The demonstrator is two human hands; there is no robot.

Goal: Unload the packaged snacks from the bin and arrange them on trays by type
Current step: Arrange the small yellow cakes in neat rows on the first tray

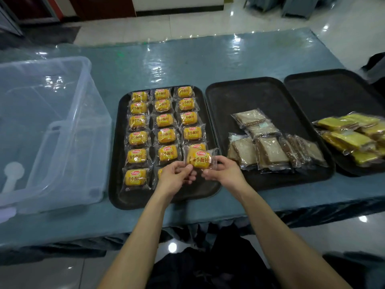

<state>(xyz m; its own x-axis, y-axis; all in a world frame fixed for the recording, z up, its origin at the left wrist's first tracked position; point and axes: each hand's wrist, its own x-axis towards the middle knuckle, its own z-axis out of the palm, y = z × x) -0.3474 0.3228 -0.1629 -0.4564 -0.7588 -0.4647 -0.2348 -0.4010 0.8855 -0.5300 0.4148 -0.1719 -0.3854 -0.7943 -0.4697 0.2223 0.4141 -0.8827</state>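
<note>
— What sits farthest left on the blue surface (187,59)?
— A clear plastic bin (62,113), its right wall just beside the left tray (116,197).
— And what does that tray hold?
— Yellow bun packets (137,138), lying flat and label-up in three columns. Six lie in the left column. The nearest one in the middle column is mostly hidden behind the left grip (175,176).
— What are the grips doing?
— Together they hold one more bun, the held packet (199,159), over the near end of the right column. The left grip pinches its left edge and the right grip (225,172) pinches its right edge, fingers curled on the wrapper. The packet is tilted and covers part of the one behind it.
— And the next tray over?
— The middle tray (260,94) sits just beside the left one. Brown bread packets (270,151) crowd its near half, several overlapping.
— And the last one?
— The right tray (333,88) is cut off by the frame edge. Yellow cake packets (350,138) are piled loosely on its near side.
— Anything beyond that?
— Glossy pale floor tiles (208,24) lie behind the surface, and the person's dark clothing (208,268) shows below its near edge.
</note>
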